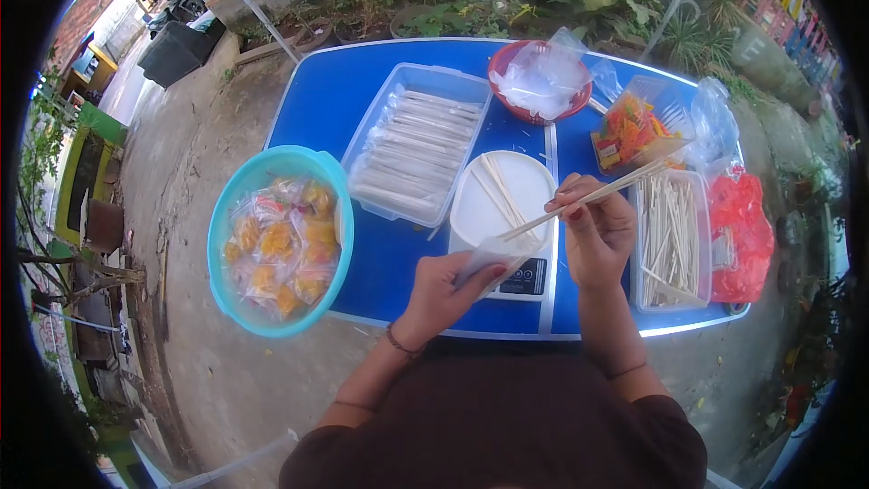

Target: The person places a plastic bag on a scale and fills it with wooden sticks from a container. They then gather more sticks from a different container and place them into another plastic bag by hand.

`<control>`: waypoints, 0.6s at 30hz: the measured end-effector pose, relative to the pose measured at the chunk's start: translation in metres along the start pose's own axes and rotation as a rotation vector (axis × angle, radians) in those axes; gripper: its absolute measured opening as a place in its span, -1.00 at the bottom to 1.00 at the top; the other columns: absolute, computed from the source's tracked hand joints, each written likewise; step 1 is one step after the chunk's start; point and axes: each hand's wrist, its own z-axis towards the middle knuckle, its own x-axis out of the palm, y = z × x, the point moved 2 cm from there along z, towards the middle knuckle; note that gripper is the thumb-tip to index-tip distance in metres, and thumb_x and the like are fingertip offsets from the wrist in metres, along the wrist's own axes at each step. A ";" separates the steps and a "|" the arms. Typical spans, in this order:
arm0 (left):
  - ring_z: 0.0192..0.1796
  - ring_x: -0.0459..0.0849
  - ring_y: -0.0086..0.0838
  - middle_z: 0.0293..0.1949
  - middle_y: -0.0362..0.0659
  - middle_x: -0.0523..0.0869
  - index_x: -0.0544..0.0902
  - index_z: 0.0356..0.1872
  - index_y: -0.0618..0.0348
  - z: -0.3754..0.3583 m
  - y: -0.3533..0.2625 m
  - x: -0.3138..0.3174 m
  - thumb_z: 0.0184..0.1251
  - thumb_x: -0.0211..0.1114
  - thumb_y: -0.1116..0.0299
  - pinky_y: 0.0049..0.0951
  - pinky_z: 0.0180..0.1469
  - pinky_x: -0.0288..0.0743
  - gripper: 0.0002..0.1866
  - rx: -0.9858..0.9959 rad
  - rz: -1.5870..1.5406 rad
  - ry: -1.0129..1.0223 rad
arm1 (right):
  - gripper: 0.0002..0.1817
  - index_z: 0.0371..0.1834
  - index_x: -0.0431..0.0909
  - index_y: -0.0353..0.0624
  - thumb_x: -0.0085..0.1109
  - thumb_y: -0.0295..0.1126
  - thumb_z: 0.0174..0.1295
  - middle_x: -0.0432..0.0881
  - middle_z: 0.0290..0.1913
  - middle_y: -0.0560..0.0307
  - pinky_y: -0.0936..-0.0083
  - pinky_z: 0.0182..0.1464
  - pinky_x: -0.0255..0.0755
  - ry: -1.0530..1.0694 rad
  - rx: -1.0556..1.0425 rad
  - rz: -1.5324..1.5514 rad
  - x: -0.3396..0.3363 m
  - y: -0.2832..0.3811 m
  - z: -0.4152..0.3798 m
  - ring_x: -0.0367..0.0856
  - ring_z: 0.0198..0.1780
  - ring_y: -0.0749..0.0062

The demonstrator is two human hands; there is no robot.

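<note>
My left hand (445,294) is closed on a small clear plastic bag (496,261), its mouth facing up and to the right. My right hand (597,222) pinches a bundle of thin pale sticks (625,183), whose lower ends reach the bag's mouth. Beneath them stands a white scale (471,208) with more sticks (500,183) lying on its top. To the right of my right hand, a clear container (701,235) holds many loose sticks (668,231).
Left of the scale are a clear tray (356,177) of bagged sticks and a turquoise basin (217,249) of packed yellow food. A red basket (499,68) with plastic bags, a clear box (665,95) with orange packets and a red bag (747,235) sit on the blue table (362,276).
</note>
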 end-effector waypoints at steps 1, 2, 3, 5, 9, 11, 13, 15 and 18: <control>-0.37 0.71 -0.67 -0.39 -0.16 0.81 0.77 -0.21 0.27 0.000 0.000 0.001 0.30 0.39 0.41 -0.63 -0.34 0.52 -0.85 -0.005 -0.008 0.002 | -0.82 -0.13 0.60 -0.44 0.23 -0.50 0.32 0.65 -0.21 -0.02 0.48 -0.02 0.53 0.009 0.013 0.010 0.000 0.000 0.000 0.67 -0.16 0.38; -0.37 0.71 -0.67 -0.40 -0.16 0.81 0.77 -0.21 0.27 -0.001 0.000 0.001 0.30 0.39 0.41 -0.62 -0.34 0.52 -0.85 -0.009 -0.016 0.003 | -0.82 -0.13 0.60 -0.43 0.22 -0.50 0.32 0.65 -0.21 -0.02 0.49 -0.02 0.53 0.017 0.026 0.020 0.000 0.000 0.000 0.67 -0.16 0.39; -0.36 0.71 -0.67 -0.39 -0.16 0.81 0.77 -0.20 0.28 -0.001 -0.001 0.001 0.31 0.39 0.41 -0.62 -0.34 0.53 -0.85 -0.006 -0.025 0.006 | -0.83 -0.13 0.60 -0.43 0.22 -0.51 0.32 0.66 -0.21 -0.02 0.49 -0.02 0.53 0.026 0.038 0.029 0.000 0.000 0.000 0.67 -0.15 0.40; -0.34 0.71 -0.66 -0.37 -0.16 0.81 0.76 -0.19 0.29 0.000 -0.004 -0.001 0.32 0.38 0.40 -0.62 -0.32 0.53 -0.84 0.002 -0.043 0.011 | -0.83 -0.13 0.60 -0.43 0.22 -0.52 0.32 0.67 -0.21 -0.02 0.50 -0.01 0.53 0.026 0.108 0.000 0.000 0.002 0.000 0.66 -0.15 0.42; -0.37 0.70 -0.66 -0.39 -0.14 0.80 0.77 -0.14 0.23 0.000 0.004 -0.001 0.34 0.36 0.34 -0.60 -0.34 0.52 -0.80 -0.044 -0.180 0.010 | -0.84 -0.10 0.61 -0.42 0.21 -0.55 0.32 0.69 -0.19 0.02 0.54 -0.04 0.52 0.055 0.300 -0.182 0.001 0.008 -0.001 0.65 -0.17 0.47; -0.36 0.70 -0.66 -0.38 -0.13 0.80 0.77 -0.13 0.24 0.000 0.000 -0.003 0.35 0.35 0.34 -0.60 -0.32 0.52 -0.79 -0.080 -0.176 0.023 | -0.82 -0.08 0.62 -0.38 0.25 -0.55 0.28 0.70 -0.21 0.03 0.53 -0.02 0.49 0.125 0.379 -0.241 -0.004 0.004 -0.004 0.63 -0.19 0.46; -0.35 0.70 -0.66 -0.37 -0.12 0.80 0.76 -0.12 0.24 0.001 0.000 -0.003 0.36 0.34 0.34 -0.60 -0.31 0.52 -0.79 -0.082 -0.173 0.025 | -0.76 -0.03 0.63 -0.31 0.28 -0.50 0.26 0.68 -0.16 0.02 0.49 0.03 0.44 0.215 0.362 -0.345 -0.008 0.000 -0.006 0.58 -0.13 0.41; -0.34 0.69 -0.66 -0.37 -0.11 0.80 0.76 -0.11 0.25 0.001 0.001 -0.003 0.36 0.34 0.34 -0.60 -0.31 0.52 -0.79 -0.082 -0.174 0.033 | -0.68 0.04 0.62 -0.24 0.30 -0.40 0.24 0.64 -0.04 -0.02 0.43 0.11 0.37 0.324 0.246 -0.494 -0.009 -0.002 -0.003 0.51 0.01 0.33; -0.34 0.69 -0.66 -0.37 -0.10 0.80 0.76 -0.10 0.25 0.001 0.003 -0.002 0.37 0.33 0.34 -0.59 -0.30 0.53 -0.78 -0.080 -0.164 0.055 | -0.55 0.15 0.56 -0.15 0.27 -0.22 0.23 0.45 0.17 -0.04 0.36 0.20 0.25 0.407 0.132 -0.749 -0.002 0.006 0.001 0.27 0.22 0.23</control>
